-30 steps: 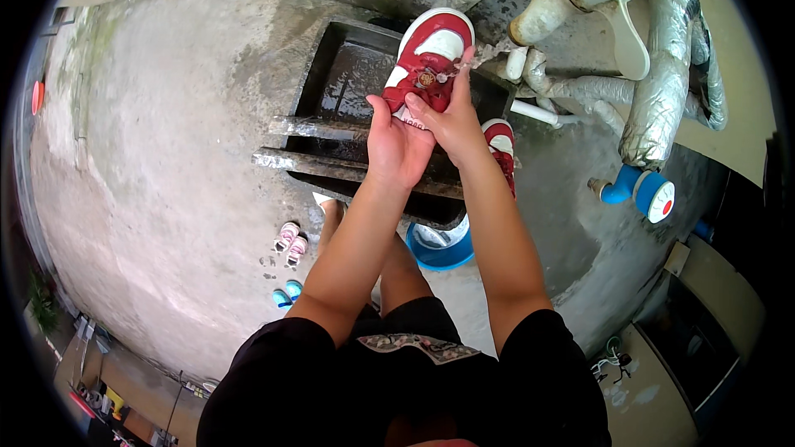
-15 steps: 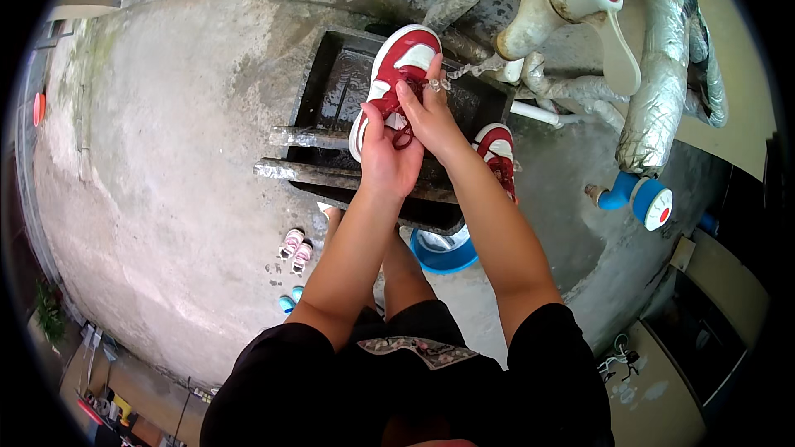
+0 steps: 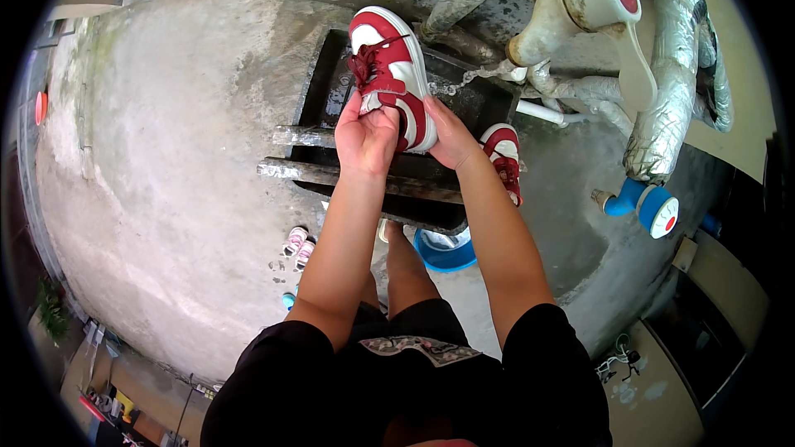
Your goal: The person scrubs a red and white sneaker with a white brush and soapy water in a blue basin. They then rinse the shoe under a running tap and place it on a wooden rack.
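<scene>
A red and white sneaker with dark red laces is held over a black basin, toe pointing away from me. My left hand grips it at the heel opening, fingers partly hidden by the shoe. Along the sole's right side my right hand presses, its fingers partly behind the shoe. Water pours from a worn white tap and falls just right of the sneaker. A second red and white sneaker rests at the basin's right edge.
Two wooden slats cross the near part of the basin. Beneath it stands a blue tub. Foil-wrapped pipes and a blue tap are at right. Small pink shoes lie on the concrete floor.
The sneaker has been turned so its sole side faces right and its laces face left. My right hand has moved from the laces to the sole's edge; the left stays at the heel end.
</scene>
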Demonstrator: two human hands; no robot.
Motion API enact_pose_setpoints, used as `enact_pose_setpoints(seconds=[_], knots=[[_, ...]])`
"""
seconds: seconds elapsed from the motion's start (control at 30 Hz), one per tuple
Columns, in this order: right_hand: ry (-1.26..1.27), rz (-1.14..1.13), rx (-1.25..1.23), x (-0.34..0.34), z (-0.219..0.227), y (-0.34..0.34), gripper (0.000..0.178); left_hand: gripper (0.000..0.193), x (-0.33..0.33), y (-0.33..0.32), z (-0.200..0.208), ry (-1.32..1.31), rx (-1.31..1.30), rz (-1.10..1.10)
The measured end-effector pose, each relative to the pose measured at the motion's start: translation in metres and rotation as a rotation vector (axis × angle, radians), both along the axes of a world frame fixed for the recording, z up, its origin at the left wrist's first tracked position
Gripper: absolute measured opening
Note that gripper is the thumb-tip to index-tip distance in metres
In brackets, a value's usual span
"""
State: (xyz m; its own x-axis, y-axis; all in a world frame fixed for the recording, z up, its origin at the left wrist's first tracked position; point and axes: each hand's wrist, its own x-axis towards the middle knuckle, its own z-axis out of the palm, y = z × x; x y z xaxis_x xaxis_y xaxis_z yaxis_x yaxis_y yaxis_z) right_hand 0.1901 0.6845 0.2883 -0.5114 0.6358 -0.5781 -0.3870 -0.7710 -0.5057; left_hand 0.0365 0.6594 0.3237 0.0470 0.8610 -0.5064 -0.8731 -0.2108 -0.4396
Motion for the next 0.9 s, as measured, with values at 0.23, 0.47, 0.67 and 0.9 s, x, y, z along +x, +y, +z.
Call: enact_pose_setpoints(seconds=[0.23,0.47,0.67,0.9], knots=[[-0.116,-0.073,-0.024,0.003,0.005,0.021,0.033,0.038,-0.008,0.012,0.002,0.155,-0.075,-0.191],[-0.535,0.347,-0.073,0.008,0.059,0.053,0.045,0.037,-0.003,0.001,0.049,1.062,-0.034,-0.641],[-0.645,0.448,-0.056,0.006,0.062,0.06,0.046,0.029,-0.012,-0.011,0.04,1.989,0.215,-1.178],[-1.1,-0.159,0.743,-0.024,0.029,0.029,0.055,0.02,0.034,-0.01,0.022,1.316,-0.009,-0.623]])
